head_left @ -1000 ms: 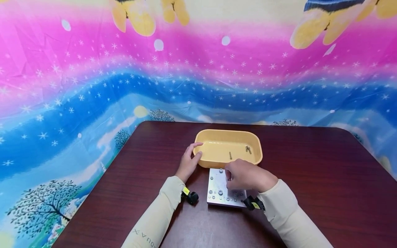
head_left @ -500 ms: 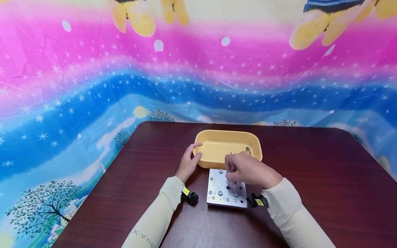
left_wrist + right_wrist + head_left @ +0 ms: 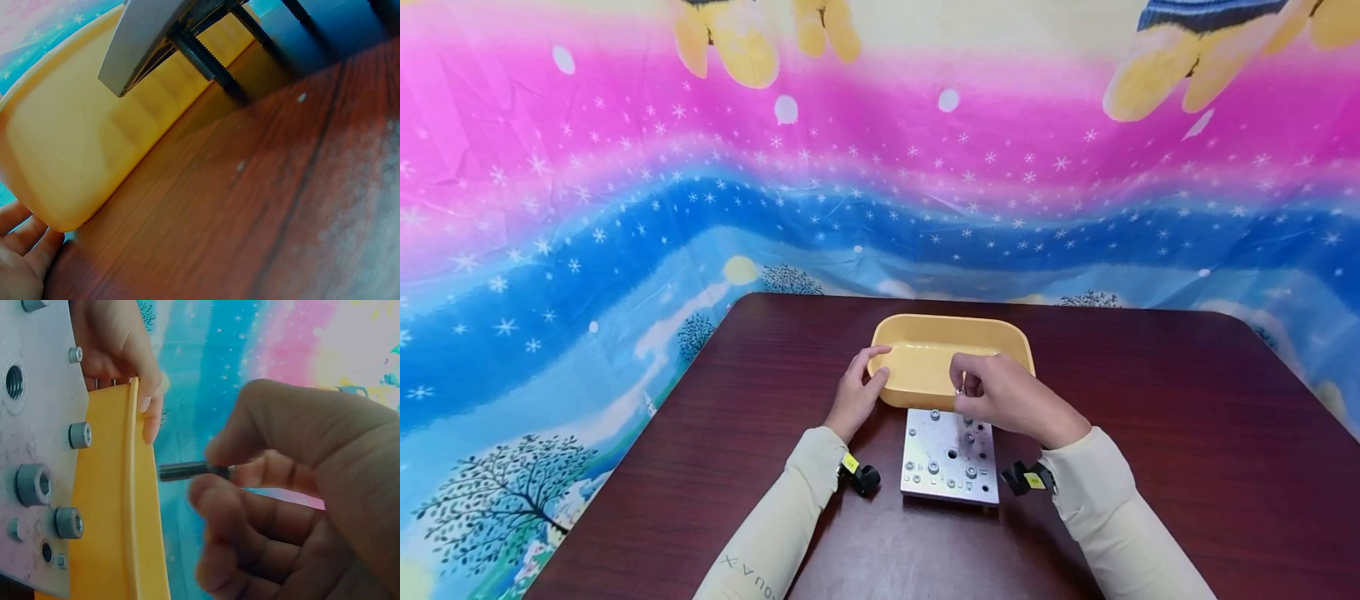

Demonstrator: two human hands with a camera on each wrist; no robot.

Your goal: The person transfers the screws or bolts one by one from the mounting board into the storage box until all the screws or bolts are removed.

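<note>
My left hand grips the left end of a yellow plastic tray, its fingertips over the rim in the right wrist view. Thumb and index finger of my right hand pinch a dark socket-head bolt, its threaded end pointing away from the fingertips. That hand is over the tray's near rim and the far edge of a metal plate. Several socket-head bolts stand in the plate, among open holes. Threaded shanks stick out below the plate in the left wrist view.
The plate lies right in front of the tray on a dark red wooden table. A printed cloth hangs behind the table's far edge. My right hand hides the right part of the tray's inside. Wrist cameras sit beside the plate.
My right hand has risen off the plate and moved away from me to the tray's near rim, a bolt in its fingers. More of the plate's right side shows. My left hand stays put.
</note>
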